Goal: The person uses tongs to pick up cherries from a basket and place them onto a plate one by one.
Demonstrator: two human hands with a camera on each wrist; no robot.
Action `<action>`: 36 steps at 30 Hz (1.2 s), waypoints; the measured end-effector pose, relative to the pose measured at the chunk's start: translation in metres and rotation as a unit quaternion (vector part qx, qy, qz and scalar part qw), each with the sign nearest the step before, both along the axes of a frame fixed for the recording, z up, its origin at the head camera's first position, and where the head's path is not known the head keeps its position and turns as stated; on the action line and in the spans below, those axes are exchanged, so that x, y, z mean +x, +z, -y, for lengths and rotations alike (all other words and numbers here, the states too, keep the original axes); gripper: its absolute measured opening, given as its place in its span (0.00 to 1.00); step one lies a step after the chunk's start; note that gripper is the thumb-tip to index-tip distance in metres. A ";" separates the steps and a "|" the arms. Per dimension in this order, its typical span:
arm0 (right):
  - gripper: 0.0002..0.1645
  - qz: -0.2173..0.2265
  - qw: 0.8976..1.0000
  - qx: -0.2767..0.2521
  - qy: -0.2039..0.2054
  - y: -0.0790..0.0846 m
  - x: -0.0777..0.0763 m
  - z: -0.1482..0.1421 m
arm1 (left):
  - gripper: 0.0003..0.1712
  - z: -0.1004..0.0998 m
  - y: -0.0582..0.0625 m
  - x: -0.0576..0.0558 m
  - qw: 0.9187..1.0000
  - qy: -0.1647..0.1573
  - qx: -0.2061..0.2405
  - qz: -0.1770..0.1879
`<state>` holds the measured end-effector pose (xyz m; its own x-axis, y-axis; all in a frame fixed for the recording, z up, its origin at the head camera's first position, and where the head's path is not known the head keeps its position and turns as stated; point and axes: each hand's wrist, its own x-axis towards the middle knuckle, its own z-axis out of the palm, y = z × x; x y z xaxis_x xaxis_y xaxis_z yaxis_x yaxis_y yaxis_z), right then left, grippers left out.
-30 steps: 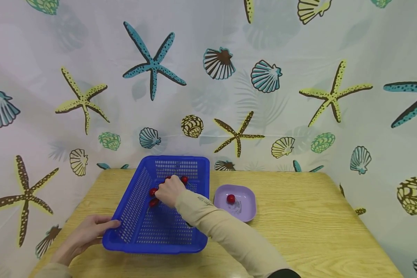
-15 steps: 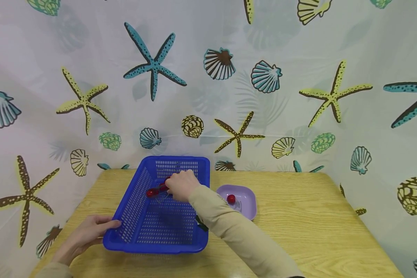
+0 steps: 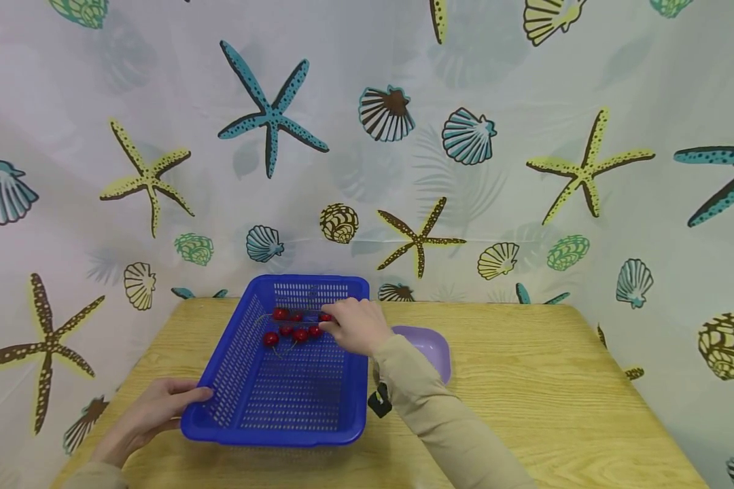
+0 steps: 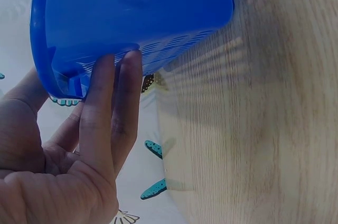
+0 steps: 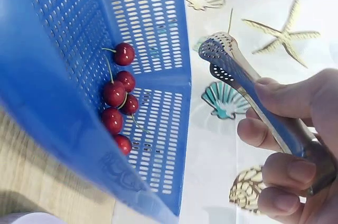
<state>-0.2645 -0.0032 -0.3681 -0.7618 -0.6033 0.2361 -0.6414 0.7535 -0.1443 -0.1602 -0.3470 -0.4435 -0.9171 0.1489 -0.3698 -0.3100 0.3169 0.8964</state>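
Observation:
My left hand point(image 3: 159, 411) grips the near left corner of a blue plastic basket point(image 3: 275, 435), thumb on the rim and fingers beneath it, as the left wrist view point(image 4: 95, 123) shows. Several red cherries point(image 5: 113, 94) with stems lie inside, toward the basket's back. Over the basket's right side, my right hand point(image 3: 357, 326) holds small metal tongs point(image 5: 248, 84) with perforated ends. A thin stem sticks out past the tongs' tips in the right wrist view. In the head view a cherry point(image 3: 280, 314) appears at those tips, though their grip on it is hard to see.
To the basket's right sits a shallow purple dish point(image 3: 437, 346), partly covered by the right sleeve point(image 3: 428, 394). Everything stands on a wood-grain table point(image 3: 526, 380). Behind it hangs a curtain point(image 3: 367, 170) printed with starfish and shells.
My right hand has moved right and up from the basket's middle with the tongs. Cherries it covered now show, and the cherry in the dish is hidden behind the sleeve. My left hand stays put.

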 end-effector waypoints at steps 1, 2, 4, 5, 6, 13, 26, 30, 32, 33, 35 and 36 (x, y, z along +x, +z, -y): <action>0.13 -0.001 1.000 -0.013 0.000 -0.001 0.001 -0.003 | 0.32 0.000 0.000 0.000 1.000 -0.003 0.001 -0.001; 0.13 -0.002 1.000 -0.024 0.000 -0.002 0.001 -0.006 | 0.32 0.000 0.000 0.000 1.000 -0.003 0.002 -0.001; 0.14 0.002 0.999 -0.050 -0.005 -0.004 0.004 -0.012 | 0.31 0.001 0.000 -0.001 1.000 -0.005 0.003 -0.002; 0.15 0.005 0.998 -0.064 -0.007 -0.005 0.005 -0.015 | 0.31 0.001 0.001 -0.001 1.000 -0.008 0.003 -0.003; 0.16 0.006 0.997 -0.076 -0.011 -0.006 0.006 -0.018 | 0.31 0.001 0.000 -0.001 1.000 -0.008 0.003 -0.003; 0.20 0.037 0.988 -0.145 -0.050 -0.016 0.015 -0.037 | 0.31 0.000 0.001 -0.002 1.000 -0.005 0.001 0.000; 0.17 0.095 0.952 -0.248 -0.152 -0.040 0.027 -0.071 | 0.31 0.000 0.000 -0.001 1.000 -0.003 0.006 0.001; 0.16 0.088 0.941 -0.279 -0.170 -0.048 0.029 -0.084 | 0.32 0.000 0.001 0.000 1.000 -0.007 0.009 0.000; 0.17 0.089 0.936 -0.295 -0.171 -0.052 0.030 -0.091 | 0.32 0.000 0.001 0.000 1.000 -0.008 0.011 -0.001; 0.18 0.088 0.934 -0.299 -0.175 -0.054 0.030 -0.095 | 0.32 0.000 0.001 0.000 1.000 -0.008 0.011 -0.002; 0.18 0.094 0.930 -0.304 -0.184 -0.058 0.032 -0.103 | 0.31 0.000 0.000 -0.001 1.000 -0.006 0.012 -0.002; 0.19 0.097 0.928 -0.305 -0.190 -0.060 0.033 -0.107 | 0.31 0.000 0.000 -0.001 1.000 -0.005 0.011 -0.002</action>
